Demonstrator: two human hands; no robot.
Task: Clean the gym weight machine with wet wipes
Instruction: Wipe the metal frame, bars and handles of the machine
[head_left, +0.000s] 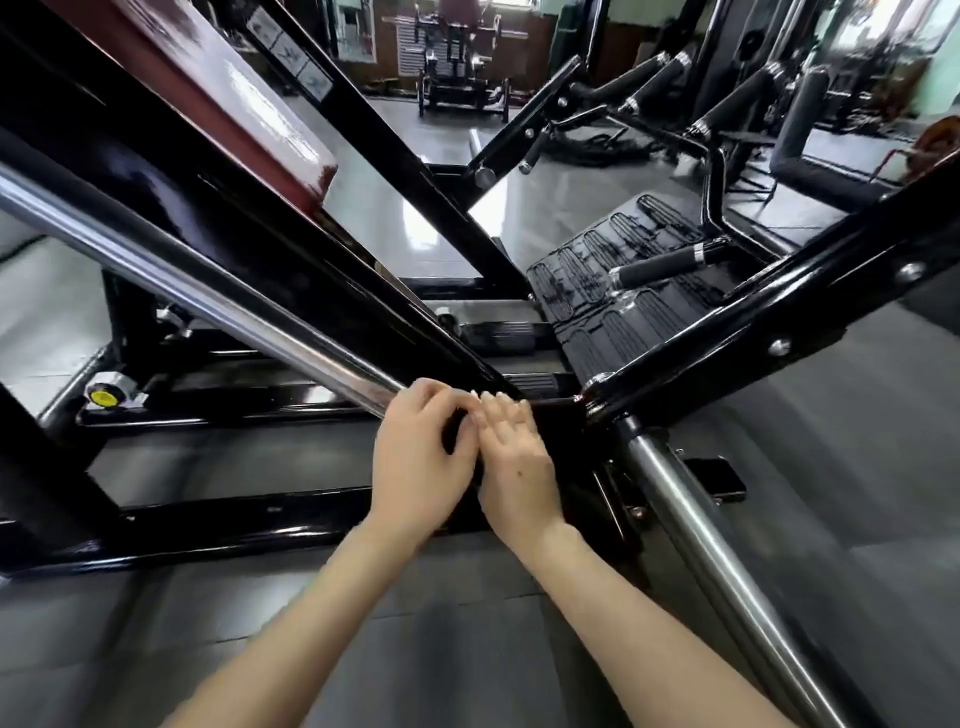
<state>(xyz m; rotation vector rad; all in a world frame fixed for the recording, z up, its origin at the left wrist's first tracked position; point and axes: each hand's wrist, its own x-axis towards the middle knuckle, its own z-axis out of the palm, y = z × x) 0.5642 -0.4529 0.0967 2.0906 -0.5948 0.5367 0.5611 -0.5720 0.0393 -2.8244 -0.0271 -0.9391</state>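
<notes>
At the low joint of the glossy black weight machine (769, 306), where its chrome bar (208, 296) ends, the left hand (421, 457) curls, its hold unclear; the right hand (514, 462) rests straight-fingered on the frame.

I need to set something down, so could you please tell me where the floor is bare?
Bare grey floor lies this side of the low base rail, and more right of the chrome bar. It is crowded where left hand and right hand meet at the frame joint.
</notes>
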